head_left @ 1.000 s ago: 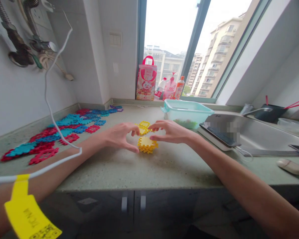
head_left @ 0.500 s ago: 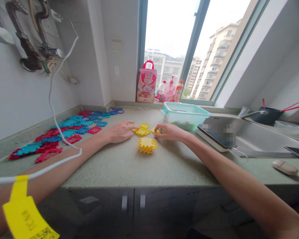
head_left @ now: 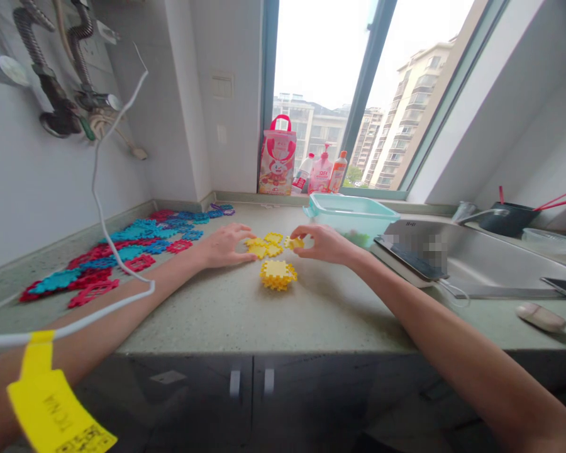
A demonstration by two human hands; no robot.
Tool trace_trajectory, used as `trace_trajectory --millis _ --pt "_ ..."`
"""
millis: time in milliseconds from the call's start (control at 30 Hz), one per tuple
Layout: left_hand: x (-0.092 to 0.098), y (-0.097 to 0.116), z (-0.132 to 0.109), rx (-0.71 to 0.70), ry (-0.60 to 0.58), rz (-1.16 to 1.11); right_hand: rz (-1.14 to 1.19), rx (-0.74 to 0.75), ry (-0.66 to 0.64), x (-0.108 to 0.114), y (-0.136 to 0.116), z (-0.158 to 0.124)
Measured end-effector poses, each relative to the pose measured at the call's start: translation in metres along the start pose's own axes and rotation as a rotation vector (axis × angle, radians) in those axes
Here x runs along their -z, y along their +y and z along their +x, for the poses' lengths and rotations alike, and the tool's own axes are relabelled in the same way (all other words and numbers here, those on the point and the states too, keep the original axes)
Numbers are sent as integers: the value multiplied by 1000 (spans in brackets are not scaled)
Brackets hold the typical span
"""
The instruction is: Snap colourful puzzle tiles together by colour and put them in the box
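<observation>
Flat yellow interlocking toy pieces [head_left: 266, 248] with notched edges lie loosely on the countertop between my hands. At their left edge is my left hand [head_left: 221, 246], its thumb and fingers apart around the side of the pieces. My right hand [head_left: 324, 243] pinches one small yellow interlocking piece [head_left: 292, 242] at the right, thumb below and fingertips above. Closer to me stands a neat stack of yellow interlocking pieces [head_left: 278, 275], which neither hand touches.
Red, blue and purple pieces [head_left: 132, 242] spread along the left wall. A teal plastic box [head_left: 353, 217] stands behind my right hand, beside a tablet-like device [head_left: 410, 259] at the sink [head_left: 485, 270]. A white cable [head_left: 99, 201] with a yellow tag [head_left: 59, 409] hangs across my left forearm.
My left hand has drawn back slightly left, off the loose yellow pieces, which now lie more spread out. My right hand's fingers have risen and arched around the small yellow piece.
</observation>
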State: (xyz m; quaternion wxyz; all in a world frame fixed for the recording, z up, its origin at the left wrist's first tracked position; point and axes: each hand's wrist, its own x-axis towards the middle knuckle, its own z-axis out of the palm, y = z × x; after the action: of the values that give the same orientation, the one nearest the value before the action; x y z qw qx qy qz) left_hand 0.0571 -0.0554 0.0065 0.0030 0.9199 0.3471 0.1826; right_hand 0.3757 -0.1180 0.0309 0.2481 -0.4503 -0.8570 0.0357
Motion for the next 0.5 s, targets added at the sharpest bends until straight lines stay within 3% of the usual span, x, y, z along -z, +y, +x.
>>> trace_trajectory --millis 133,267,400,500 --pt "-2 -1 0 16 -27 -35 289 207 -13 3 -28 -4" --pt "-1 -2 1 27 22 -75 260 312 -69 0 -47 -8" --pt "5 4 1 13 149 -128 261 342 -124 0 -49 -9" --pt "13 16 -1 -21 234 -182 314 279 -100 4 -44 -8"
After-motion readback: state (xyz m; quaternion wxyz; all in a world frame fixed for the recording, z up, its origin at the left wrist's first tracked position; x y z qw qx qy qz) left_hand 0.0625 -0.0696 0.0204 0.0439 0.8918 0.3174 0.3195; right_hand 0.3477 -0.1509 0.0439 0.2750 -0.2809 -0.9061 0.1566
